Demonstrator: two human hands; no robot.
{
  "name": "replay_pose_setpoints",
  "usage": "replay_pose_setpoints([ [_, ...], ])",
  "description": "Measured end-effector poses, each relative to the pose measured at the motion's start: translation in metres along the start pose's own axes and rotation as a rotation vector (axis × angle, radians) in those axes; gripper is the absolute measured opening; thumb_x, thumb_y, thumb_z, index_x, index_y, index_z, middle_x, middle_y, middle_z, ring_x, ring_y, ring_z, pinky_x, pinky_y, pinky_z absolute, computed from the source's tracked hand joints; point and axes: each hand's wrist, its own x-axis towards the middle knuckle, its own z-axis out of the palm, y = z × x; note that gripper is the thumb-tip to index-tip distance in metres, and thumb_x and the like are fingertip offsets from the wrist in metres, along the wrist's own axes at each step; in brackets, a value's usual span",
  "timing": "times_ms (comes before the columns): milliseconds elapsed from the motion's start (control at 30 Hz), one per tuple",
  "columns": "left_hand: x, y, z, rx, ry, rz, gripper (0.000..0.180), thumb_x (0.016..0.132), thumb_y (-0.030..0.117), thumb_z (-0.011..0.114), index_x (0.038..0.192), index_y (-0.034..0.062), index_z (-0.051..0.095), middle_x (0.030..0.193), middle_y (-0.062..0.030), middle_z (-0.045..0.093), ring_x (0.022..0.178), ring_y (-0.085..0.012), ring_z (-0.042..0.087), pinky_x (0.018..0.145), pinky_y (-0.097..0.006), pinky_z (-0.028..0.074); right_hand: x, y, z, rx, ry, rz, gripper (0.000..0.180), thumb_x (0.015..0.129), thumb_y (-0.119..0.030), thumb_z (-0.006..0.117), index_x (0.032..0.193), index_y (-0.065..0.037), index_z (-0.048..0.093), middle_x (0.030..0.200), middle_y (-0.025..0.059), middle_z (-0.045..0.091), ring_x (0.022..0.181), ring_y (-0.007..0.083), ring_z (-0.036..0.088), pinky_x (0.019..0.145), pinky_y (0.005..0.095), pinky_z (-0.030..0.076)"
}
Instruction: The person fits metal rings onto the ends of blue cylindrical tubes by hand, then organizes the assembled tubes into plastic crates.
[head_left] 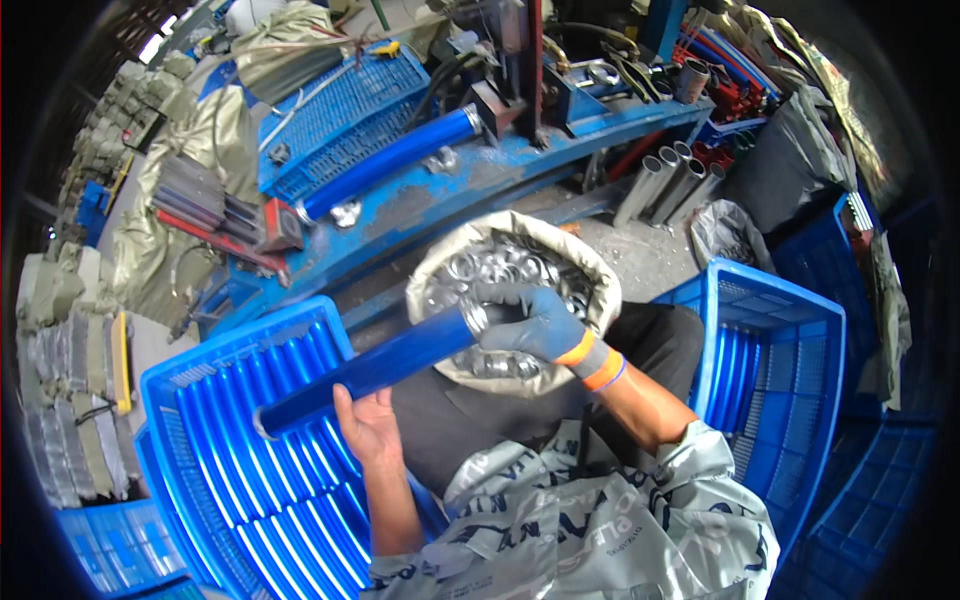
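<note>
A blue tube [380,362] slants across my lap, its right end higher. My left hand [368,425], bare, supports it from below, thumb along the near side and fingers behind it. My right hand [535,325], in a grey glove with an orange cuff, grips a silvery metal ring [474,316] at the tube's right end. Some of those fingertips are hidden behind the ring. Beneath this hand stands a round cream sack [428,272], its rim rolled, full of loose metal rings [500,265].
At my left, a blue crate [250,343] holds rows of blue tubes [225,450]. Another blue crate [775,285] with tubes stands at my right. Ahead, a blue workbench [395,212] carries a tube [390,160] between two fixtures. Several bare metal pipes [640,190] stand on the floor.
</note>
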Motion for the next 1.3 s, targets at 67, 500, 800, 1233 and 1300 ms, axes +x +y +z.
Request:
replay_pose_setpoints([
  [67,0.009,0.003,-0.007,-0.089,0.051,-0.024,0.062,0.114,0.043,0.073,0.154,-0.0019,0.061,0.155,-0.0221,0.068,0.152,-0.0382,0.060,0.131,-0.058,0.046,0.041,-0.006,-0.009,-0.013,-0.067,-0.272,0.056,0.103,-0.005,0.083,0.156,0.005,0.068,0.133,0.0063,0.079,0.118,0.0108,0.072,0.106,0.0295,0.059],
  [500,0.014,0.028,-0.015,-0.197,0.007,-0.102,0.057,0.119,0.041,0.065,0.157,-0.0005,0.057,0.164,-0.0218,0.059,0.160,-0.0379,0.050,0.139,-0.058,0.035,0.371,-0.058,-0.082,-1.878,0.829,-0.804,0.047,0.106,-0.026,0.057,0.152,-0.022,0.064,0.150,0.0082,0.066,0.150,0.0376,0.055,0.122,0.0682,0.041],
  [800,0.062,0.008,-0.002,-0.018,0.076,-0.073,0.046,0.117,0.031,0.071,0.152,0.0037,0.061,0.154,-0.0169,0.068,0.152,-0.0386,0.060,0.132,-0.063,0.043,0.207,-0.164,-0.011,-1.017,0.215,-0.968,0.064,0.086,-0.018,0.081,0.147,-0.007,0.068,0.127,0.0158,0.078,0.115,0.0348,0.077,0.105,0.0457,0.061],
  [1233,0.411,-0.139,0.182,0.102,0.283,-0.203,0.083,0.092,0.041,0.101,0.146,-0.0066,0.060,0.137,-0.0260,0.074,0.122,-0.0466,0.077,0.108,-0.056,0.066,-0.096,-0.056,-0.107,-0.132,0.683,-0.537,0.083,0.089,-0.044,0.095,0.148,0.003,0.061,0.122,0.0110,0.076,0.104,0.0198,0.075,0.092,0.0365,0.063],
  [1300,0.419,-0.148,0.169,0.156,0.294,-0.213,0.085,0.092,0.042,0.101,0.146,-0.0082,0.059,0.137,-0.0280,0.074,0.123,-0.0472,0.077,0.108,-0.056,0.066,-0.108,-0.056,-0.105,-0.123,0.726,-0.519,0.083,0.088,-0.044,0.096,0.147,0.003,0.061,0.121,0.0116,0.076,0.103,0.0202,0.076,0.091,0.0368,0.064],
])
